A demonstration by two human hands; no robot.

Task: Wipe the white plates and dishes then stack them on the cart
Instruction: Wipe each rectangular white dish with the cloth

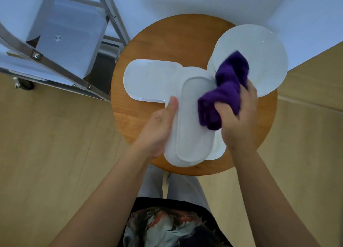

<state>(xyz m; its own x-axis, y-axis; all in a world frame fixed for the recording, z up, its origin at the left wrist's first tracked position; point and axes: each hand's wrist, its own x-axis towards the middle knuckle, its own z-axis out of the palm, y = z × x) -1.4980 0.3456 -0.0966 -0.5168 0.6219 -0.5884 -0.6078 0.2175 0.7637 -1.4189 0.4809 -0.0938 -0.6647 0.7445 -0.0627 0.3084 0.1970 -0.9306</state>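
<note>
Two hands on the oval dish [193, 128], long axis top-to-bottom: left hand [159, 124] gripping its left rim, right hand [239, 115] clutching purple cloth [222, 92] over its upper right.

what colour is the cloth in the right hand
Purple; the cloth, bunched in the right hand, shows clearly in the head view.

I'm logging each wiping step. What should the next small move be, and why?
Probably draw the purple cloth down along the oblong dish. The right hand grips it bunched at the dish's far end, and the left hand holds the dish's edge, steadying it.
</note>
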